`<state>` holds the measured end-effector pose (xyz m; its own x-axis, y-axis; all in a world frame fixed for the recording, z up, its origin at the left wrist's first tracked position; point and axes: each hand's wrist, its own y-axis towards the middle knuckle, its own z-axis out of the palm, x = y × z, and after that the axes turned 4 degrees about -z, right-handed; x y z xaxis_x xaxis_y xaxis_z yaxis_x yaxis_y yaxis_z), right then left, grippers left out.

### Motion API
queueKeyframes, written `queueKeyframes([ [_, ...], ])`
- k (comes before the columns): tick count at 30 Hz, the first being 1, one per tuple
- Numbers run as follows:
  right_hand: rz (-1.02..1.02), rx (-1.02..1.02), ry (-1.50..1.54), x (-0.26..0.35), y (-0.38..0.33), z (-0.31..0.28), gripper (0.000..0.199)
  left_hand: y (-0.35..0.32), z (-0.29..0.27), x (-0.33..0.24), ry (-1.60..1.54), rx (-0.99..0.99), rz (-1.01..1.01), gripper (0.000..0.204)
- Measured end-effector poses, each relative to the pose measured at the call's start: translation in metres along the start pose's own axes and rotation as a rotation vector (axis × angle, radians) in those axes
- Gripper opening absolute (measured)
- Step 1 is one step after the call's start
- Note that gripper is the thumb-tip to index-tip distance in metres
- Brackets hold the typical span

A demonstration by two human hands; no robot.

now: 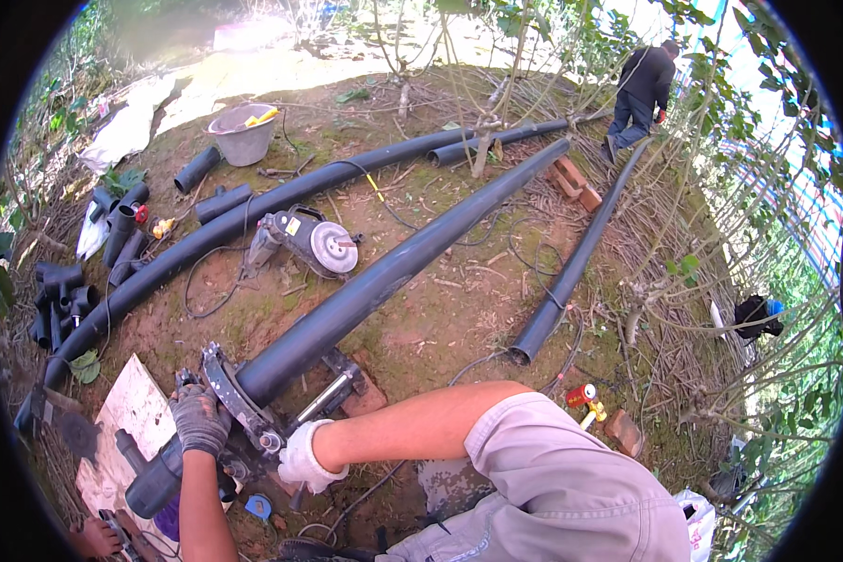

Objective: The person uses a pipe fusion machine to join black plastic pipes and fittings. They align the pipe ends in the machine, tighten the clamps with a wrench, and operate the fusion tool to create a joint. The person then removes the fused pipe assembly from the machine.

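A long black plastic pipe (375, 276) runs through a metal pipe clamp (229, 389) at the lower left. My left hand (199, 421), in a grey glove, is closed at the clamp's left side, around a bolt-like part near its top. In a white glove, my right hand (309, 457) is closed low on the clamp's right side; a short dark handle (297, 496) sticks out under it, and its fingers are mostly hidden. Below the clamp, a black pipe fitting (153, 489) lies in line with the pipe. Beside my right hand is a metal rod (326, 398) of the clamp frame.
A disc-shaped power tool (332, 248) lies beyond the pipe. More pipes (581, 258), loose fittings (61, 290), a bucket (242, 136), bricks (571, 180) and cables are around. Another person's hand (98, 537) shows lower left; a person (642, 94) stands far right.
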<state>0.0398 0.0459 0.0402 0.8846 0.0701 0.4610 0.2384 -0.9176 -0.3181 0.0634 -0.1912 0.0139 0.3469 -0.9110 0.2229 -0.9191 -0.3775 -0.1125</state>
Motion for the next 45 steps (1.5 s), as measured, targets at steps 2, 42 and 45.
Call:
queueKeyframes([
  [2,0.006,-0.015,0.010,-0.0004,0.0007,0.0014,0.040,0.0005,0.0003,-0.0001,0.005,-0.006,0.000,0.051],
  [42,0.007,-0.011,-0.001,-0.0033,0.0046,0.0054,0.038,0.0003,0.0015,0.0001,0.005,-0.026,0.002,0.052],
  [45,0.000,-0.001,-0.011,-0.0023,0.0030,0.0041,0.039,-0.0003,0.0021,0.0003,0.002,-0.041,0.007,0.050],
])
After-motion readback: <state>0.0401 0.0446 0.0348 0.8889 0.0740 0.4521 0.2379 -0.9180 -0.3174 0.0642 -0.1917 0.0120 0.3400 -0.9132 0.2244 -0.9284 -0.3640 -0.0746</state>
